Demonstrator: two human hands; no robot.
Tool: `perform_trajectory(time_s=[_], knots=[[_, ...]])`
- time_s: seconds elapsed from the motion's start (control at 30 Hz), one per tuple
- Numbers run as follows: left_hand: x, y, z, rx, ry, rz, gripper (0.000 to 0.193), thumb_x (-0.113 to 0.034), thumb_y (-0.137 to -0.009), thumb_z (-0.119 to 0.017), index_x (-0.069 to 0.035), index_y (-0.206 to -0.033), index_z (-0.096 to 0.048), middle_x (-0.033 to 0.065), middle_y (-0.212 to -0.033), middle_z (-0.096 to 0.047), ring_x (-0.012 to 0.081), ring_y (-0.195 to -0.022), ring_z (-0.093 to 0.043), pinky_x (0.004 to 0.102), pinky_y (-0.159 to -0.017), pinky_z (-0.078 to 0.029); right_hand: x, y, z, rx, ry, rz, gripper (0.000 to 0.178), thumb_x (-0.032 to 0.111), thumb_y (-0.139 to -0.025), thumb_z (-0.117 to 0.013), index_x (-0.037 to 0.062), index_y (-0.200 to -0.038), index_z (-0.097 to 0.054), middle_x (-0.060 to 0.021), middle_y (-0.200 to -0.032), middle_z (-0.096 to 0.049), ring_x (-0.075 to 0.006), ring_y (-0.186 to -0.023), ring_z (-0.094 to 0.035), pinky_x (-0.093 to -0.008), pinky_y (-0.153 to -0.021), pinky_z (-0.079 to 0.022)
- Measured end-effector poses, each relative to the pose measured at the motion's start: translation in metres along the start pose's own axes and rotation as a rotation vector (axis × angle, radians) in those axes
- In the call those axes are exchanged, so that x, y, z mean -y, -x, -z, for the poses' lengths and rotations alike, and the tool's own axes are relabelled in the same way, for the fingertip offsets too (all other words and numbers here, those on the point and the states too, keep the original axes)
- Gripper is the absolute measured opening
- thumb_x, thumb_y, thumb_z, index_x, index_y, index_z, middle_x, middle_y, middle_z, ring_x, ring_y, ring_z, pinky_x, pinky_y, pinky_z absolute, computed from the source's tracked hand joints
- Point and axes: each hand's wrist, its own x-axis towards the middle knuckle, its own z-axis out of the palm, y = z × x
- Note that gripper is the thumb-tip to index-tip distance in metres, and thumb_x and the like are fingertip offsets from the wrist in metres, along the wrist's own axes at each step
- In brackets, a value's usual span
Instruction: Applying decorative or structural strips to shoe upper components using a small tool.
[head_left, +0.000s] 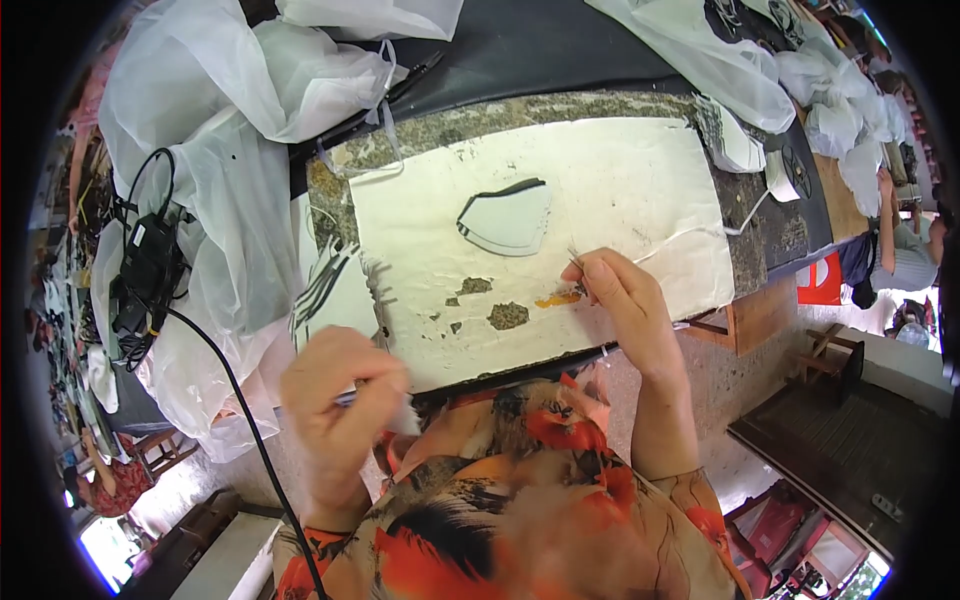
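Right hand [622,300] at 3 o'clock of the white work board [640,190], fingers pinched together on a thin brush [574,260] whose tip stands over the board. Left hand [335,395] at 7 o'clock, off the board's near edge, fingers closed on a small white piece [405,418] (shape unclear). Grey cut-out piece [505,218] lies mid-board, at 11 o'clock from the right hand. Orange glue smear [556,298] just beside the right fingers.

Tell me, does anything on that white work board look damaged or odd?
Yes. The white board is worn: its coating has flaked off in brown patches near its front edge, beside an orange smear by the right hand. The cut grey piece lying on it looks intact.
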Motion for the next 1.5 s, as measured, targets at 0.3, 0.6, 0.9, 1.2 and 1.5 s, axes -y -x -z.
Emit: perform_trajectory(time_s=[0.3,0.6,0.9,1.2,1.5], knots=[[0.026,-0.026,0.015,-0.302,-0.786,-0.027,0.034,-0.013,-0.085,-0.08,-0.003,-0.117,-0.073,0.0129,-0.1,-0.065,0.0282,-0.091,-0.061,0.0393,-0.083,-0.048,0.015,-0.056,-0.01,-0.157,0.538,0.224,0.05,0.03,-0.088,-0.073,0.0096,-0.133,-0.064,-0.0153,-0.114,-0.069,-0.0308,-0.098,-0.068,-0.0397,-0.086,-0.054],[0.054,-0.062,-0.086,-0.082,-0.611,-0.241,0.053,-0.017,-0.085,-0.076,-0.004,-0.135,-0.063,0.0155,-0.128,-0.061,0.0359,-0.121,-0.055,0.0448,-0.106,-0.042,0.009,-0.058,-0.012,-0.113,0.606,0.258,0.05,0.021,-0.085,-0.077,0.0094,-0.132,-0.065,-0.0131,-0.105,-0.067,-0.0293,-0.093,-0.066,-0.0382,-0.085,-0.053],[0.083,-0.065,-0.091,0.082,-0.524,-0.166,0.053,-0.019,-0.081,-0.076,-0.008,-0.132,-0.062,0.0109,-0.122,-0.06,0.0331,-0.122,-0.051,0.0555,-0.114,-0.033,-0.014,-0.045,-0.009,-0.122,0.568,0.465,0.043,0.017,-0.082,-0.077,0.0098,-0.124,-0.068,-0.0134,-0.096,-0.066,-0.0304,-0.088,-0.067,-0.0394,-0.077,-0.054],[0.086,-0.071,-0.084,0.123,-0.499,-0.224,0.051,-0.024,-0.078,-0.079,-0.006,-0.125,-0.069,0.0105,-0.117,-0.061,0.0328,-0.116,-0.052,0.0479,-0.107,-0.036,0.0,-0.04,-0.005,-0.035,0.517,0.338,0.048,0.017,-0.078,-0.081,0.0091,-0.125,-0.069,-0.0117,-0.094,-0.064,-0.0257,-0.085,-0.065,-0.0353,-0.077,-0.053],[0.087,-0.073,-0.081,0.136,-0.489,-0.241,0.052,-0.024,-0.08,-0.079,-0.005,-0.127,-0.069,0.0105,-0.115,-0.062,0.0321,-0.114,-0.052,0.0462,-0.105,-0.037,-0.004,-0.043,-0.009,-0.088,0.788,0.715,0.035,0.013,-0.074,-0.078,0.012,-0.108,-0.07,-0.006,-0.083,-0.06,-0.0289,-0.077,-0.063,-0.0407,-0.069,-0.051]])
